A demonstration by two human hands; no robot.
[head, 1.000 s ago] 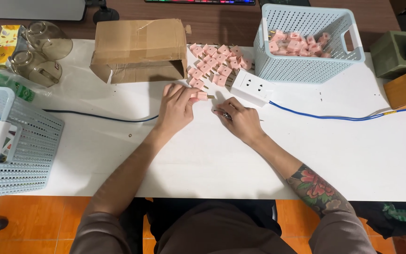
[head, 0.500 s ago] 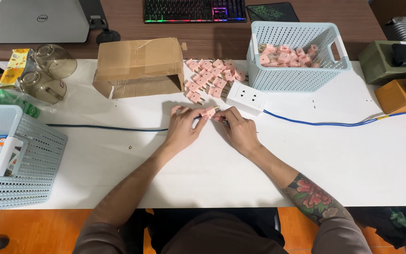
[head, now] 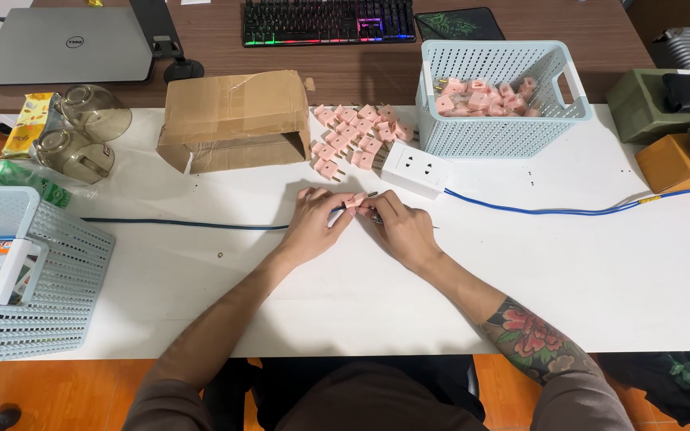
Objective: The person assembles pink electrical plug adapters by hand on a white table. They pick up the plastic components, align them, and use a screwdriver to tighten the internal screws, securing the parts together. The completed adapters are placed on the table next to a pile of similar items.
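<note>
Both hands have drawn together since the earlier frame, and a small pink plug adapter (head: 355, 199) now sits pinched between the fingers of the left hand (head: 315, 226) and the right hand (head: 402, 231), low over the white counter (head: 521, 271). Judging by the grip, the step in hand is working on this one piece, and the next move calls for steady, fine fingertip pressure. Just beyond the fingers lie the loose pink adapters (head: 357, 136), the white socket block (head: 415, 169) and the blue basket (head: 501, 132).

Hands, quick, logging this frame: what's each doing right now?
Left hand: fingers closed on the small pink plug.
Right hand: closed at the same plug; what it grips cannot be told.
</note>
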